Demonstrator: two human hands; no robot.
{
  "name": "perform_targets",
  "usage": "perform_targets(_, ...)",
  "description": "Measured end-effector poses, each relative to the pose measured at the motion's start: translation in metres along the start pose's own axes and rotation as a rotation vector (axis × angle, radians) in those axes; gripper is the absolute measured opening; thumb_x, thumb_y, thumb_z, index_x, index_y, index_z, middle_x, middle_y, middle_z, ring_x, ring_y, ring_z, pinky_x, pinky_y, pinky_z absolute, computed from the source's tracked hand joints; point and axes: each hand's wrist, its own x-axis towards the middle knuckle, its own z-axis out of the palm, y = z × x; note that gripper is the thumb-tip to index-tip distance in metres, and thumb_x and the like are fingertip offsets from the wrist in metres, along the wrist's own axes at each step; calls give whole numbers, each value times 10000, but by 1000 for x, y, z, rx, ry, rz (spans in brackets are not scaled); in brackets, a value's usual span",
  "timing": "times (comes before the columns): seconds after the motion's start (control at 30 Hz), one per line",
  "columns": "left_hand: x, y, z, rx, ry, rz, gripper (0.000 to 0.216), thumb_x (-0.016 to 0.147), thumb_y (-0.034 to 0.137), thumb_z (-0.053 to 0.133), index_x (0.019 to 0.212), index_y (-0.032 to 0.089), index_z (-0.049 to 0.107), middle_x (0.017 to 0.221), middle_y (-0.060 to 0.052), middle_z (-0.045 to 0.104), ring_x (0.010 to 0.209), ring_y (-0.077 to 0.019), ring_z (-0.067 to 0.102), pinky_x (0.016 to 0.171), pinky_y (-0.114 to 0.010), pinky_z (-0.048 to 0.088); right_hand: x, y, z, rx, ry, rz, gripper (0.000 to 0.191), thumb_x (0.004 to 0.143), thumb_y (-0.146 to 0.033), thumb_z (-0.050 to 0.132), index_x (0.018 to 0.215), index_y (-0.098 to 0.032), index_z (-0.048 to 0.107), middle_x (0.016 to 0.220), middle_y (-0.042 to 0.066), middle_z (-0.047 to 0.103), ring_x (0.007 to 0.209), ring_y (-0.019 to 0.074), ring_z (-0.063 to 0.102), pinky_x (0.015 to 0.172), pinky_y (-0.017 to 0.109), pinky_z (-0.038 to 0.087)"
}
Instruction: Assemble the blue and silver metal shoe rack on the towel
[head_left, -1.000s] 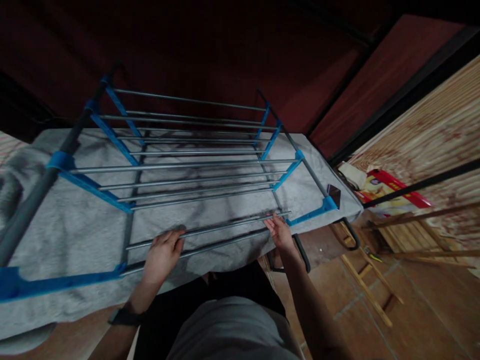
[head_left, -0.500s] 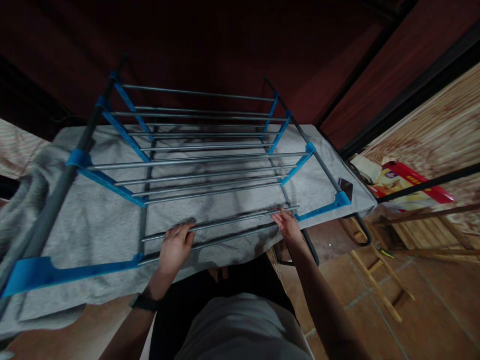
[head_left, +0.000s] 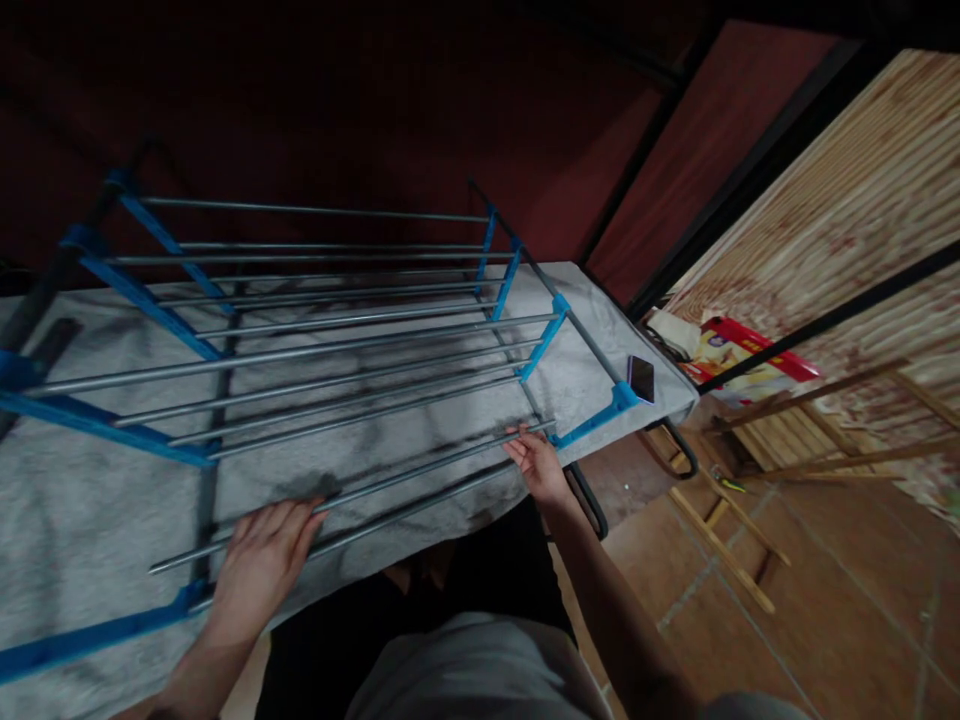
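Note:
A loose grey metal tube (head_left: 420, 471) lies slantwise across the front of a rack of grey tubes and blue plastic brackets (head_left: 596, 418). My left hand (head_left: 262, 560) is closed over this tube towards its left end, which sticks out beyond the fingers. Near the other end, my right hand (head_left: 537, 466) pinches it between thumb and fingers, close to the front right bracket. A lower tube (head_left: 405, 514) runs below, nearer to me, and partly behind my left hand. Behind, several parallel tubes (head_left: 337, 345) span between the side brackets.
Under the rack, a grey cloth (head_left: 97, 530) covers the table. A phone (head_left: 641, 379) lies at the right edge. Beyond stand a red and yellow package (head_left: 757, 360) and wooden furniture (head_left: 832, 440). A wooden frame (head_left: 724, 550) lies on the tiled floor (head_left: 847, 590).
My view has turned to the right, so the rack sits further left. My left hand has slid left along the tube, and the tube's left end now reaches past the rack's upright.

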Motion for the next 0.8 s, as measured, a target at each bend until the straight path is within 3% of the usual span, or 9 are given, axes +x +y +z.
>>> perform_targets(0.17,3,4,-2,4,23,32,394,1015,512,350,1063,242,632,935,-83,725,868,-289,675,800,-415,488,5,-9,0,71,-42,-15,203,723,-222,781,885,-214,658,880,11,774,785,134,726,770,262,617)
perform_targets(0.3,3,4,-2,-31,55,40,405,988,575,386,1038,257,632,944,-68,748,849,-274,704,751,-384,510,11,-14,-1,101,-15,-31,130,842,-309,711,906,-202,675,838,25,769,768,138,727,722,241,607)
perform_targets(0.47,-1,4,1,5,27,29,451,1001,570,346,1014,239,653,911,-56,770,796,-251,729,693,-350,520,18,-19,2,151,56,-35,309,1004,-434,482,853,-230,658,761,34,751,723,160,720,680,273,608)
perform_targets(0.8,-13,6,3,89,-15,-7,421,1018,497,360,1028,248,699,868,-48,778,726,-256,728,594,-344,470,16,-23,9,142,66,-68,307,972,-470,551,787,-230,602,702,11,693,691,159,688,686,286,592)
